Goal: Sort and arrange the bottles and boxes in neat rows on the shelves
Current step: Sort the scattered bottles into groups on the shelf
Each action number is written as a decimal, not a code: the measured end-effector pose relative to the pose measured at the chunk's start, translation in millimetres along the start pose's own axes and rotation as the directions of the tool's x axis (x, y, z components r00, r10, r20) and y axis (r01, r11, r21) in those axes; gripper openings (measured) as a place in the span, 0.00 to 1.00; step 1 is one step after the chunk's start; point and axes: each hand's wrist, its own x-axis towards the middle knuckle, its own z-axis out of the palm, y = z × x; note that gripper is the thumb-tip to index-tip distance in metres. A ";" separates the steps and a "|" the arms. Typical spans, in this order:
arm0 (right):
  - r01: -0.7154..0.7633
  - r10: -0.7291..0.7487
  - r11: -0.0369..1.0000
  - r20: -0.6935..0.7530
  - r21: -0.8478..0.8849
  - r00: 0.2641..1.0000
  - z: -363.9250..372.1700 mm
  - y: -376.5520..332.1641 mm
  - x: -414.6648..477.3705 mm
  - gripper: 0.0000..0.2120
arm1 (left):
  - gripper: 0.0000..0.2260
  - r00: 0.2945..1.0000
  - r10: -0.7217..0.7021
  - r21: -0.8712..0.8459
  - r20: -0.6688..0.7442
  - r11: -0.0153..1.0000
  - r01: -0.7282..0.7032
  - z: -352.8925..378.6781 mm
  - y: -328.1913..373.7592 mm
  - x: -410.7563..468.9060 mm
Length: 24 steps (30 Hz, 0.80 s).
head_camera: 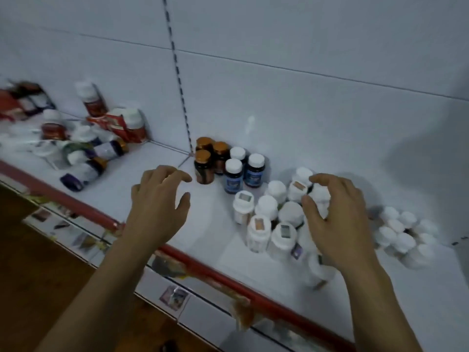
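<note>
- left hand (157, 199) hangs over the white metal shelf (208, 224), fingers loose, nothing in it
- right hand (337, 214) is cupped over the white-capped plastic bottles (266, 207) standing mid-shelf, honestly can't tell if it's gripping one
- gold-capped amber bottles (203, 168) stand by the back wall

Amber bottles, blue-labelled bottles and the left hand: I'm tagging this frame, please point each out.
Amber bottles (203, 174): head view, front bottle's label.
Blue-labelled bottles (253, 177): head view, right bottle's label.
Left hand (157, 207): head view, back of the hand.
</note>
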 end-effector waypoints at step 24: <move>0.212 -0.172 0.977 0.664 0.020 0.728 419.5 -280.1 166.9 0.20 | 0.14 0.970 -0.136 -0.087 0.203 0.984 0.156 -45.2 -322.1 64.8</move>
